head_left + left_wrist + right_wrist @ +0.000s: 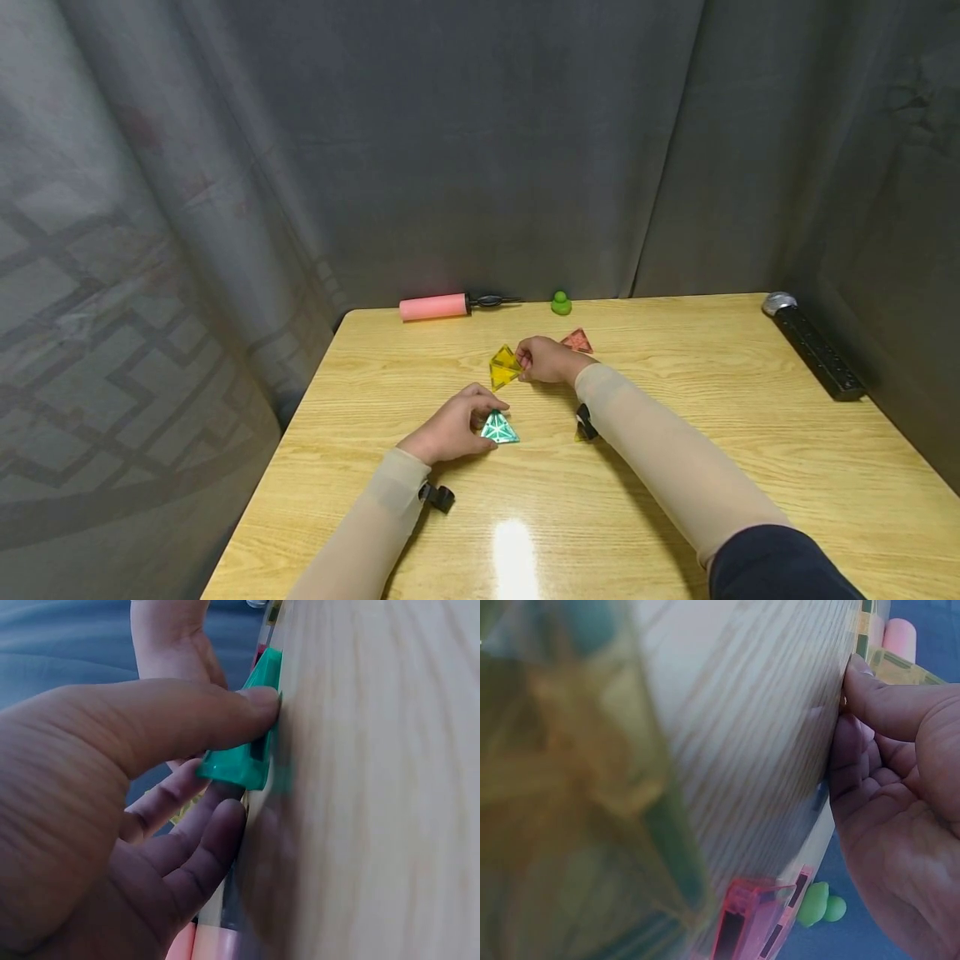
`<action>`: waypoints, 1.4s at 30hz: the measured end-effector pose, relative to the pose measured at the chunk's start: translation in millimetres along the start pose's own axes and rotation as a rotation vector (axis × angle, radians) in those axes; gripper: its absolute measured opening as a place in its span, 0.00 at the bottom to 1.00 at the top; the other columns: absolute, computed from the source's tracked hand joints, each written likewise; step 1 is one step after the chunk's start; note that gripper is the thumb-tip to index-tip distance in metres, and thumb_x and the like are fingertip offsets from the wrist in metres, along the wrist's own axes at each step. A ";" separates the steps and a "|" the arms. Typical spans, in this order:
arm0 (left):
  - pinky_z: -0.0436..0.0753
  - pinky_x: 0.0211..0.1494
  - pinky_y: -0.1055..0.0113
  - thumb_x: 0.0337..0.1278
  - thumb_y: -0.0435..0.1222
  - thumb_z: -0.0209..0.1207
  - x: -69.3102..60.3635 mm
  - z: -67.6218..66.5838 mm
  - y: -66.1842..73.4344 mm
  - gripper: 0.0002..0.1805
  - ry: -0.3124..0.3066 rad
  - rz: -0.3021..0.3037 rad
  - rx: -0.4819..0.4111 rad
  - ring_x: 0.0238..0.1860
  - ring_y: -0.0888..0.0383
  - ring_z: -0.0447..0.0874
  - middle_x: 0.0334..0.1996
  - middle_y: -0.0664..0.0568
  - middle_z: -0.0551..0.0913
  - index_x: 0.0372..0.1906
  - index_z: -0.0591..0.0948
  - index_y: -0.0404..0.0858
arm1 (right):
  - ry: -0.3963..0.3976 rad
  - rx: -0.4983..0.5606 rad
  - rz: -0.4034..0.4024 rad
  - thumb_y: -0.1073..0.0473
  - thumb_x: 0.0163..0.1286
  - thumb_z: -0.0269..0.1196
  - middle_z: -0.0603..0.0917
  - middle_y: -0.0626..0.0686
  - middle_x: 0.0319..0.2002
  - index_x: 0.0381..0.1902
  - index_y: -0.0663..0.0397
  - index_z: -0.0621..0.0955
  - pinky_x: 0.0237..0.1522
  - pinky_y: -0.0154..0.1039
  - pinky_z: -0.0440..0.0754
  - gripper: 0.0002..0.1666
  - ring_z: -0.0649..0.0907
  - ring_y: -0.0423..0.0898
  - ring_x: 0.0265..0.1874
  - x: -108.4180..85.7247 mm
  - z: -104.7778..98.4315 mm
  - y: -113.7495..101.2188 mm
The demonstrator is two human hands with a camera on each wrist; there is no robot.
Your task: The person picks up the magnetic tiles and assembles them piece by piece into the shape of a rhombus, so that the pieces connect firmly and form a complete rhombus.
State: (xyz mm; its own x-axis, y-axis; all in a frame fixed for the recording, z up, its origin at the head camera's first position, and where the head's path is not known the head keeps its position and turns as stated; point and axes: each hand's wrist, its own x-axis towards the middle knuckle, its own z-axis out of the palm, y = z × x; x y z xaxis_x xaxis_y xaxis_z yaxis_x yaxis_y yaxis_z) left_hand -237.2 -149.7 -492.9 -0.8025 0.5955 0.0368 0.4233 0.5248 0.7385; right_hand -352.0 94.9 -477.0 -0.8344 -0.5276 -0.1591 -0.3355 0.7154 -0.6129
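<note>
My left hand [453, 425] holds a teal translucent triangular tile piece [499, 428], thumb and fingers on either side of it; in the left wrist view this green piece [238, 759] looks raised like a small pyramid, low over the table. Farther forward, my right hand [551, 360] has its thumb and curled fingertips at the right edge of the yellow triangular tiles [503, 375], seeming to pinch one. Part of that grip is hidden. Just beyond the right hand lies a red triangular tile piece [577, 341], which stands up in the right wrist view.
Another yellow tile [580, 436] is mostly hidden beneath my right wrist. Along the back of the wooden table [420, 367] are a pink hand pump [435, 307] and a green rounded toy [561, 303]. A black microphone-shaped object [817, 350] lies at the right edge. Grey curtains surround the table.
</note>
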 end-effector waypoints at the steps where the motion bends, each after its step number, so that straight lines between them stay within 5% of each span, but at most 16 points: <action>1: 0.84 0.51 0.68 0.50 0.31 0.80 0.0 -0.5 -0.2 0.34 -0.001 -0.007 -0.010 0.48 0.59 0.79 0.55 0.56 0.75 0.65 0.83 0.43 | 0.001 -0.001 -0.004 0.64 0.69 0.73 0.79 0.50 0.35 0.43 0.56 0.80 0.43 0.40 0.76 0.11 0.77 0.44 0.35 -0.3 -0.1 -0.3; 22: 0.87 0.44 0.66 0.67 0.28 0.68 -2.7 -6.7 -4.2 0.24 0.087 -0.086 -0.101 0.46 0.60 0.85 0.53 0.59 0.81 0.66 0.82 0.43 | -0.021 0.029 0.018 0.65 0.70 0.72 0.78 0.51 0.35 0.44 0.58 0.79 0.44 0.41 0.75 0.11 0.76 0.45 0.35 -1.1 -0.7 -3.0; 26: 0.88 0.41 0.65 0.67 0.27 0.68 -1.8 -7.6 -5.6 0.26 0.145 -0.077 -0.125 0.46 0.59 0.85 0.52 0.57 0.81 0.67 0.81 0.44 | -0.021 0.030 0.009 0.65 0.70 0.72 0.78 0.51 0.35 0.44 0.58 0.79 0.45 0.41 0.75 0.11 0.76 0.45 0.36 -1.0 -1.6 -3.1; 31: 0.86 0.50 0.65 0.65 0.28 0.70 0.1 -10.4 -6.8 0.26 0.225 -0.060 -0.129 0.46 0.59 0.84 0.50 0.54 0.81 0.67 0.81 0.44 | -0.033 0.035 0.009 0.64 0.70 0.71 0.78 0.52 0.36 0.44 0.58 0.79 0.45 0.41 0.75 0.11 0.76 0.45 0.36 -1.8 -2.7 -3.3; 42: 0.87 0.47 0.63 0.65 0.32 0.71 6.7 -18.7 -4.5 0.14 0.324 -0.097 -0.129 0.43 0.58 0.84 0.42 0.56 0.84 0.53 0.85 0.45 | -0.036 0.038 0.013 0.64 0.72 0.70 0.76 0.50 0.34 0.45 0.58 0.78 0.46 0.41 0.73 0.11 0.75 0.44 0.36 0.2 -0.9 -2.0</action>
State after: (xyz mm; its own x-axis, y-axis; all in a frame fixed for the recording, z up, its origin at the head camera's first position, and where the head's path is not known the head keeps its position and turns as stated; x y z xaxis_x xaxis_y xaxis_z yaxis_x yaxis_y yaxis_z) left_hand -252.3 -159.5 -483.3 -0.9369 0.3115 0.1585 0.2982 0.4761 0.8273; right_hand -352.0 93.8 -475.0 -0.8223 -0.5347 -0.1949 -0.3070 0.7051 -0.6392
